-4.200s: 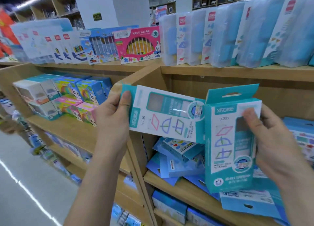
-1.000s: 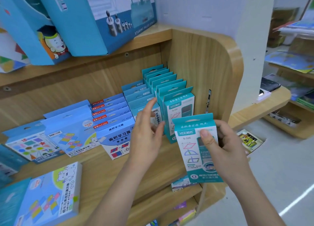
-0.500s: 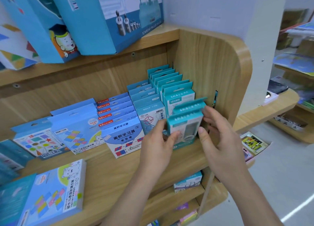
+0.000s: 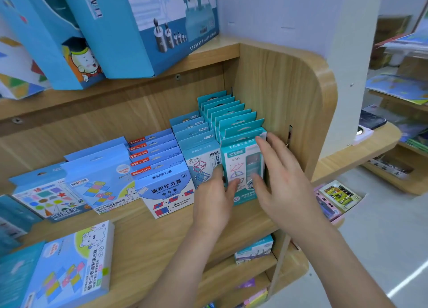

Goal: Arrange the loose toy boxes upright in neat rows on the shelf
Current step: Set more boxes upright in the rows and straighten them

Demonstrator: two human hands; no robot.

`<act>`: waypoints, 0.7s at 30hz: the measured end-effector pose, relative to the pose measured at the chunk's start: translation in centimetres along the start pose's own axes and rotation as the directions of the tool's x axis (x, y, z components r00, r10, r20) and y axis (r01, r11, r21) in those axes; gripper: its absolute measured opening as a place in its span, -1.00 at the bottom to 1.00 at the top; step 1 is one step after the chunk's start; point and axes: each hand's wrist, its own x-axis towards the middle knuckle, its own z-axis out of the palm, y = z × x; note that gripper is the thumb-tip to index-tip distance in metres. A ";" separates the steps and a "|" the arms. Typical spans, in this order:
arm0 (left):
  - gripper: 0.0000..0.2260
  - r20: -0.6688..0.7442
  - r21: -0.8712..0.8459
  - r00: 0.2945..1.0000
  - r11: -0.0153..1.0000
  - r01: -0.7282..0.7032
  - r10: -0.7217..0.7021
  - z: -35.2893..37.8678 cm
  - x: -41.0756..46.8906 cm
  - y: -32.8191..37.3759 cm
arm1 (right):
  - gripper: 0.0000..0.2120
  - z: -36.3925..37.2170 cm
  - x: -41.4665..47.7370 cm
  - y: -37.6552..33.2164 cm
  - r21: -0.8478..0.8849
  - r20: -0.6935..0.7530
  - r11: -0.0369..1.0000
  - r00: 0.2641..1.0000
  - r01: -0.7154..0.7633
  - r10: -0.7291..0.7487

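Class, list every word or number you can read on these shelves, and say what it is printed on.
"S-335": front teal box.
"面积学习器" and "3": front blue box.
"YC-8834": flaps of the red-labelled boxes behind it.
"CY-0131": tabs of the pale blue boxes.
Smaller print elsewhere is too blurred to read.

The front teal box (image 4: 243, 168) reads "S-335" under a brand starting "XISE". The light blue box (image 4: 201, 166) beside it shows "五年级", with "CY-0131" on its tab. The blue-and-white box (image 4: 165, 192) reads "面积学习器" and "3", with "YC-8834" on the boxes behind it. The large blue box (image 4: 143, 29) on the upper shelf reads "STUDENT PALLET SCALES".
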 end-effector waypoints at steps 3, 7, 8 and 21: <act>-0.77 0.021 0.018 0.999 0.999 -0.042 0.042 0.3 0.0 0.4 | -0.39 -0.1 1.4 -0.7 -0.132 0.030 0.988 0.997 0.080 -0.076; -0.75 0.047 0.075 0.997 0.995 -0.070 0.066 0.4 0.1 0.7 | -0.42 -0.6 4.2 -0.7 -0.290 0.128 0.938 0.979 0.192 -0.160; -0.72 0.052 0.100 0.996 0.992 -0.080 0.075 0.4 0.0 0.6 | -0.43 -0.7 5.0 -0.6 -0.318 0.148 0.923 0.973 0.216 -0.177; -0.48 0.181 0.214 0.983 0.976 -0.030 -0.010 1.4 -0.7 1.6 | -0.48 -1.5 8.5 -2.7 -0.611 0.315 0.728 0.939 0.312 -0.138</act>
